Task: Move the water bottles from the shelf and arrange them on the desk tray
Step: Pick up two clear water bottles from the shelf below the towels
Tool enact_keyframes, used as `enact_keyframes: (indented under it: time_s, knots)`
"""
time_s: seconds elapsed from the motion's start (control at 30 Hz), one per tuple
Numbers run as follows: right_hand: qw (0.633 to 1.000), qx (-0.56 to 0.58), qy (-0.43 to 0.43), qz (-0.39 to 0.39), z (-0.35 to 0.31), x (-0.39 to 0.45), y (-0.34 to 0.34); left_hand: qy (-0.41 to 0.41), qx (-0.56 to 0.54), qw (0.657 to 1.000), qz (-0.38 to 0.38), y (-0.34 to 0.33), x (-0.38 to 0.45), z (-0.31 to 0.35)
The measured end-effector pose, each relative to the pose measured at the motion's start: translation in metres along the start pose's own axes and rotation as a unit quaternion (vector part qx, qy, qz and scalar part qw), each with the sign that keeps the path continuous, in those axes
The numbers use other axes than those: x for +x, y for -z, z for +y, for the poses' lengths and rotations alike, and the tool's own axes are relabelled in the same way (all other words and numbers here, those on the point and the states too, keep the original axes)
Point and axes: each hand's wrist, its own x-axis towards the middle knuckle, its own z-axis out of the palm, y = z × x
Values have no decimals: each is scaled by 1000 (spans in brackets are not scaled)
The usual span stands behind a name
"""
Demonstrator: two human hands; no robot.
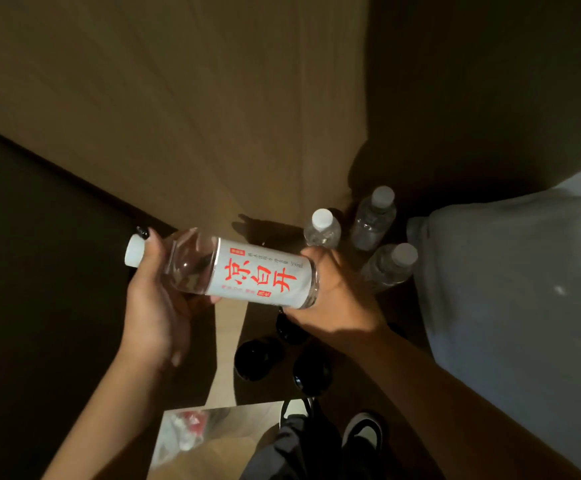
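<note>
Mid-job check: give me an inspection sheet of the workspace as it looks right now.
Surface: dark shelf top, dim light.
Job's things: labelled bottle held sideways in the air; three capped bottles upright on the shelf. No tray seen.
Clutter: dark round objects lower down, identity unclear.
Grippers: left hand grips the neck end; right hand holds the base end.
Cables: nothing seen.
Surroundings: wood panels, white pillow, shoes.

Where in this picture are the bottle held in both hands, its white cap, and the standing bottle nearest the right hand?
Held bottle (264,275): head view, on its white label.
White cap (133,250): head view, on the cap's side.
Nearest standing bottle (323,229): head view, on its clear shoulder.
</note>
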Motion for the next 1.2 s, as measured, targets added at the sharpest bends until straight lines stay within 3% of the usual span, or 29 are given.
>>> enact_keyframes:
  time_s: [0.1,0.2,0.33,0.5,0.57,0.63,0.67,0.7,0.77,0.83,0.87,0.93,1.07,1.2]
  knots:
    - [995,49,-55,-67,4,-7,1,19,2,1000,-17,2,-1,-6]
    - [986,104,-114,-66,4,-22,-4,40,-31,998,-40,-1,-3,-16]
    - [977,145,-137,-73,5,-39,-8,98,-107,989,-21,-30,-10,-35]
    - [956,186,-176,-143,5,-43,-5,164,-162,972,45,-65,-14,-49]
    - [957,135,-169,-196,7,-38,5,194,-194,960,63,-67,-12,-54]
    - [957,15,-133,-257,10,-34,21,211,-209,952,72,-67,-9,-58]
    - [962,-7,-111,-251,12,-33,31,213,-209,952,73,-67,-9,-60]
    - [976,8,-82,-201,14,-32,40,212,-208,952,75,-68,-8,-61]
    - [998,56,-25,33,25,-32,54,200,-196,957,73,-69,-8,-64]
    - [966,67,-36,247,41,-29,63,191,-175,962,80,-72,-11,-68]
    - [952,65,-57,293,48,-26,65,194,-167,963,79,-72,-13,-71]
    - [949,49,-94,297,60,-17,63,197,-162,965,65,-75,-19,-76]
    - [955,114,-169,216,83,4,44,187,-159,968,50,-84,-30,-85]
    - [968,40,-127,213,106,8,30,198,-157,965,71,-87,-31,-89]
